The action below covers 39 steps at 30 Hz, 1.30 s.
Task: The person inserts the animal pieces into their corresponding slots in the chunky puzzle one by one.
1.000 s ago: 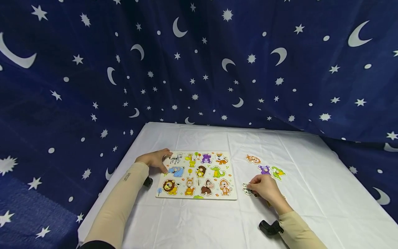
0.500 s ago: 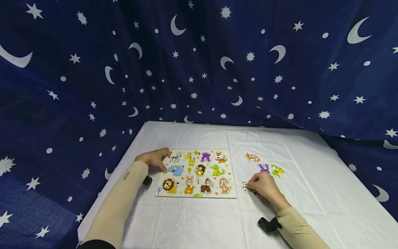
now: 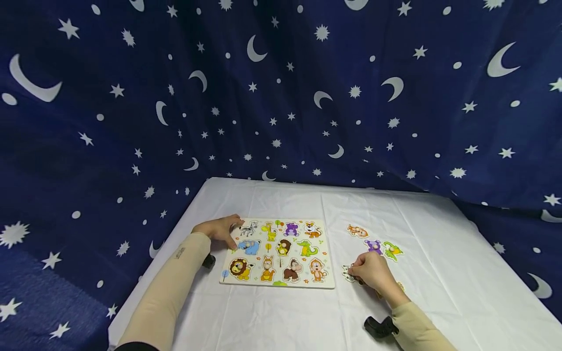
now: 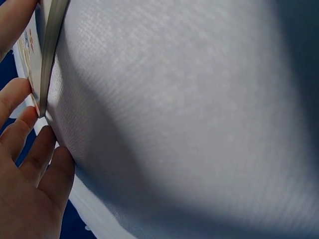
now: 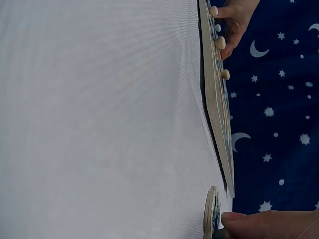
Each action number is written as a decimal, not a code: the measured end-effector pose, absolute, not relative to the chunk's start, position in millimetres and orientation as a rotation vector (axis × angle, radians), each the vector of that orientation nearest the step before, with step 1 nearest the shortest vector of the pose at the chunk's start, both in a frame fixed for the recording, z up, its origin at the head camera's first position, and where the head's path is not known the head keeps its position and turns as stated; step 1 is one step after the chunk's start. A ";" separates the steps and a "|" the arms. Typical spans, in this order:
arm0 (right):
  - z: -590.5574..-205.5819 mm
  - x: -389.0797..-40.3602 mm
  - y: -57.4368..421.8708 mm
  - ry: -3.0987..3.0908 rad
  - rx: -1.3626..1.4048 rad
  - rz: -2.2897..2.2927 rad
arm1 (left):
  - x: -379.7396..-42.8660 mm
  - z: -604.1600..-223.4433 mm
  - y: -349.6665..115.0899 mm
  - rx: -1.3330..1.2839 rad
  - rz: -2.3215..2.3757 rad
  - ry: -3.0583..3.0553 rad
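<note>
My left hand rests at the upper left corner of a wooden animal puzzle board, thumb and fingers spread along its edge. In the left wrist view, several fingertips are right at that edge. My right hand, to the right of the board, pinches the knob of a black-and-white puzzle piece. The right wrist view shows the piece side-on, low over the cloth, with the thumb against its dark knob. The hand covers part of the piece.
Beyond the right hand lie an orange piece, a purple piece and a green piece. A yellowish piece peeks out beside the wrist. White cloth covers the table; a dark blue curtain hangs behind.
The head view has tilted up slightly, so the table sits lower in it. Both hands keep practically the same places, at the board and on the black-and-white piece.
</note>
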State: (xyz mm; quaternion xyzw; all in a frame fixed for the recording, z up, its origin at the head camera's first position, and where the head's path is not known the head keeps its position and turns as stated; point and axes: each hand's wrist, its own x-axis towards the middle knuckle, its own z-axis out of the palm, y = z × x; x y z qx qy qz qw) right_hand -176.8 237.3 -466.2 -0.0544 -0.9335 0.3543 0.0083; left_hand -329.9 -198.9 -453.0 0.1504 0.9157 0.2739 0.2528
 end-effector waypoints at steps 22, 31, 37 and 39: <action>-464.3 -178.9 233.0 -2.864 -0.043 1.084 | -331.2 -454.8 -199.9 0.421 0.727 2.503; -463.7 -182.1 230.9 -2.872 -0.016 1.068 | -330.4 -454.2 -199.8 0.427 0.721 2.507; -462.1 -185.3 227.9 -2.869 -0.001 1.090 | -329.2 -450.5 -199.1 0.428 0.722 2.508; -462.3 -186.4 226.6 -2.867 -0.002 1.091 | -328.7 -450.1 -199.2 0.428 0.725 2.505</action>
